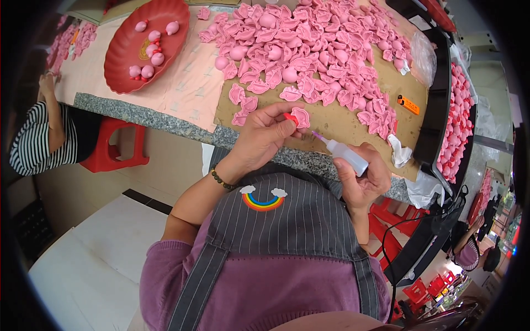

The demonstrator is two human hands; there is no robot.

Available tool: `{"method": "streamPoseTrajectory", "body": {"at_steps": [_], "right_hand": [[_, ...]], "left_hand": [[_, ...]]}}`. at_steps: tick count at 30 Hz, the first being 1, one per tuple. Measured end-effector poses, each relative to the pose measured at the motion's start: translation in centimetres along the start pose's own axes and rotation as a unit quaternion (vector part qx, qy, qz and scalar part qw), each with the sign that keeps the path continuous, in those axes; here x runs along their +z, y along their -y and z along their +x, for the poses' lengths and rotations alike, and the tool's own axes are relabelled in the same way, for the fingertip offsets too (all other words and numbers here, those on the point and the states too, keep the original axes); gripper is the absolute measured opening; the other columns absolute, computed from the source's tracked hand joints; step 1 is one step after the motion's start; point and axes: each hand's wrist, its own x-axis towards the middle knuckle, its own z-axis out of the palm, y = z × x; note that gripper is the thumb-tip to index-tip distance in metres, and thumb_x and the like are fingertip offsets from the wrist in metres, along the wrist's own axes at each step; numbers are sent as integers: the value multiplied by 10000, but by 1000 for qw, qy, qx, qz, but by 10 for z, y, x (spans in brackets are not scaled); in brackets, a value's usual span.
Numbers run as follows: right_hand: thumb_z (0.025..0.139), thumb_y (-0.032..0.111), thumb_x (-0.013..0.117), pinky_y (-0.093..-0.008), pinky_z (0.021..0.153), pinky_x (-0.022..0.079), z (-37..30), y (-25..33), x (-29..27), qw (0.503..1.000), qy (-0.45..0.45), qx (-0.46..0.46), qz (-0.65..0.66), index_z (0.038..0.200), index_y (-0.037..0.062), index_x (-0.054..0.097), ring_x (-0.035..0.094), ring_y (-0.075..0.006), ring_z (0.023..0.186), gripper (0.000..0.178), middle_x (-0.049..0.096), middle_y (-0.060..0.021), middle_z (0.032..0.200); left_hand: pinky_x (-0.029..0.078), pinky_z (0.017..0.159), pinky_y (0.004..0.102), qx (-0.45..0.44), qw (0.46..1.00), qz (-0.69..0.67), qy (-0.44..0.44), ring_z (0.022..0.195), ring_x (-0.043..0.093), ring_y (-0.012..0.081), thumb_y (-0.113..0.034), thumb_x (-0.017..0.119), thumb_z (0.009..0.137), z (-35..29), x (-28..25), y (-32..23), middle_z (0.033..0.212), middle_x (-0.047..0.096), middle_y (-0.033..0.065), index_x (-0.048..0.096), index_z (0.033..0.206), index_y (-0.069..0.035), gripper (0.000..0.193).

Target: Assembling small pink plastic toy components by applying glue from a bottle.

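Note:
Between the fingertips of my left hand [259, 135] is a small pink molded piece [301, 117] with a ruffled edge. A small red part [289, 117] sits against it, under my thumb. My right hand [369, 177] is closed round a white squeeze bottle [349, 157], its narrow purple tip [318, 135] angled toward the pink piece but apart from it. Beyond both hands lies a large heap of similar pink pieces [309, 49], some round and some ruffled half-shells. A few loose ones [243, 103] are close to my left hand.
A red scalloped dish [122, 66] at the left holds several pink balls with red bits. An orange cutter [408, 105] and a crumpled white tissue [399, 151] lie at the right. Past them stands a black tray of pink and red pieces [455, 124]. Another person's arm [52, 110] is far left.

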Motion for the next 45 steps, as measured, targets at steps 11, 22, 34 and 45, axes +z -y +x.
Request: {"method": "streamPoseTrajectory", "body": {"at_steps": [11, 22, 34, 45], "right_hand": [[626, 79, 765, -253, 458, 356, -1, -2, -1, 1000, -3, 1, -27, 758, -38, 598, 489, -157, 496, 243, 567, -89, 619], [646, 58, 742, -241, 462, 340, -2, -4, -2, 1000, 12, 10, -12, 784, -30, 598, 472, -129, 500, 218, 545, -75, 606], [721, 84, 709, -206, 495, 330, 3, -5, 2, 991, -30, 29, 125, 823, -49, 581, 459, -79, 554, 210, 560, -52, 653], [718, 85, 714, -205, 495, 339, 4, -5, 4, 993, -33, 26, 107, 805, -42, 574, 469, -80, 552, 207, 562, -52, 645]], "left_hand": [[485, 789, 280, -8, 1000, -5, -13, 878, 587, 156, -45, 568, 855, -1, 2, -1, 1006, 602, 87, 487, 1198, 22, 359], [485, 762, 266, -11, 1000, 13, 4, 869, 596, 158, -81, 605, 835, -1, -3, 1, 993, 609, 88, 490, 1193, 9, 388], [508, 734, 281, -43, 999, -4, 13, 833, 600, 163, -48, 617, 814, -1, 1, 0, 985, 611, 92, 503, 1177, 1, 384], [501, 744, 282, -42, 998, 6, 47, 849, 596, 166, -70, 591, 839, -2, 2, 1, 1005, 608, 117, 496, 1189, 7, 372]]}}
